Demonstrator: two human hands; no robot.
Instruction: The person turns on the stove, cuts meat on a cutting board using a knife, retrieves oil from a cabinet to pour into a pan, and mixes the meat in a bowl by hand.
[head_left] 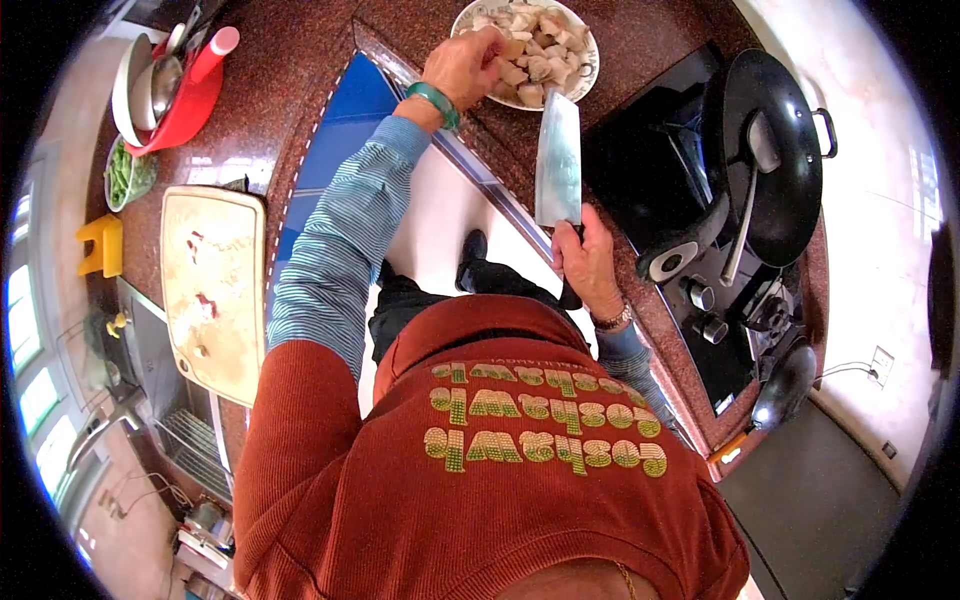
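Note:
In the head view, my right hand (592,258) is wrapped round the handle of a cleaver (560,160). Its broad blade points away from me, and its far end reaches the near rim of a patterned plate (594,72). Chopped pale meat pieces (545,42) are heaped on that plate. My left hand (466,68), with a green bangle at the wrist, is over the plate's left side. Its fingers are curled together against a piece of meat at the edge of the heap; the fingertips are partly hidden.
A cutting board (215,290) with scraps lies left. Beyond it are a bowl of green vegetables (130,175), a red basin (195,110) and a yellow holder (100,246). On the right, a wok (790,200) with a ladle (762,142) sits on the stove, near a smaller pan (785,385).

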